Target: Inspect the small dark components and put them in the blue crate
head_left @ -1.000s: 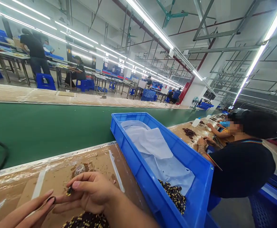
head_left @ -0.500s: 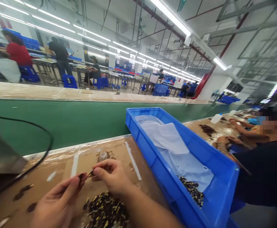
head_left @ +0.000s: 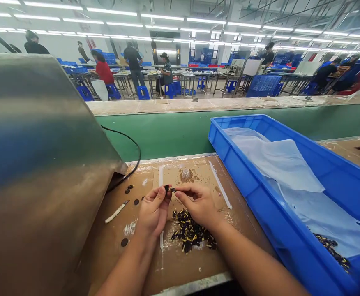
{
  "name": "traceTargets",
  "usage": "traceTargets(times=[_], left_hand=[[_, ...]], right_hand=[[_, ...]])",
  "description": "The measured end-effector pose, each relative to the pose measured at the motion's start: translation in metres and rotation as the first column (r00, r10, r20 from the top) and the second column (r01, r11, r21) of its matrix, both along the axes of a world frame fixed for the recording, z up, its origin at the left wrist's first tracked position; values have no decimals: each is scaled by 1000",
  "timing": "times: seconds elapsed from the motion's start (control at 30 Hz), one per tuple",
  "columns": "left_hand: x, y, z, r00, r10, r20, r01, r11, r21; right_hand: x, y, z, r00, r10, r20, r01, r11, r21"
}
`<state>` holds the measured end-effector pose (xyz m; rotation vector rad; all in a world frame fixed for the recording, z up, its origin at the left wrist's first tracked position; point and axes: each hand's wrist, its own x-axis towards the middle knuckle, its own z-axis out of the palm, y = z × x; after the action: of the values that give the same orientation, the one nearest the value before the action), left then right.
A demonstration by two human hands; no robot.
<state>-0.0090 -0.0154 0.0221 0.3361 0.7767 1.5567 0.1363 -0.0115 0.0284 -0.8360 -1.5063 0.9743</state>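
Note:
In the head view both my hands meet over the brown work surface (head_left: 174, 269). My left hand (head_left: 153, 211) is closed, pinching a small dark round piece (head_left: 167, 188) between thumb and fingers. From the right, my right hand (head_left: 200, 204) pinches a thin small black-and-yellow piece (head_left: 172, 190) against it; whether the two are joined I cannot tell. Just below my right hand lies a pile of small black-and-yellow pieces (head_left: 190, 232). Several dark discs (head_left: 124, 242) are scattered left of my left hand, near a white pen-like tool (head_left: 117, 212).
A large metal housing (head_left: 41, 164) with a black cable (head_left: 133, 142) stands at left. At right sits a blue crate (head_left: 244, 172) holding white sheets and more pieces. White strips (head_left: 220, 185) and a clear lump (head_left: 185, 173) lie behind my hands. People work beyond the green barrier (head_left: 174, 131).
The view has swung left and levelled, bringing the metal housing in and taking the neighbouring person at right out. My hands still pinch small pieces together.

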Motion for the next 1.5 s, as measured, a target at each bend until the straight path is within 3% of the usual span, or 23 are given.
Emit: traceTargets(times=[0.13, 0.47, 0.73, 0.93, 1.07, 1.23, 1.4, 1.5], left_hand=[[0, 1, -1, 1000, -18, -16, 19, 999, 28], [-2, -2, -3, 992, -52, -111, 65, 992, 111], [3, -4, -13, 965, 80, -251, -34, 983, 182], [2, -9, -27, 836, 178, -519, -44, 964, 261], [4, -13, -22, 760, 194, -621, -35, 965, 259], [9, -14, -18, 730, 217, -648, -46, 962, 270], [7, -13, -16, 690, 235, -685, -38, 956, 290], [4, -14, -12, 529, 343, -776, -29, 921, 388]], right_hand=[[0, 0, 0, 999, -19, 31, 17, 998, 53], [0, -1, 3, 999, -31, 17, 30, 999, 41], [-3, -7, 6, 992, -104, 73, 96, 990, 99], [-6, -9, 6, 990, -132, 40, 131, 991, 21], [-5, -9, 5, 988, -153, 36, 153, 988, 7], [-5, -9, 3, 987, -150, 51, 150, 989, 6], [-2, -6, 6, 974, -185, 128, 168, 977, 131], [2, -3, 5, 955, -228, 189, 167, 941, 295]])
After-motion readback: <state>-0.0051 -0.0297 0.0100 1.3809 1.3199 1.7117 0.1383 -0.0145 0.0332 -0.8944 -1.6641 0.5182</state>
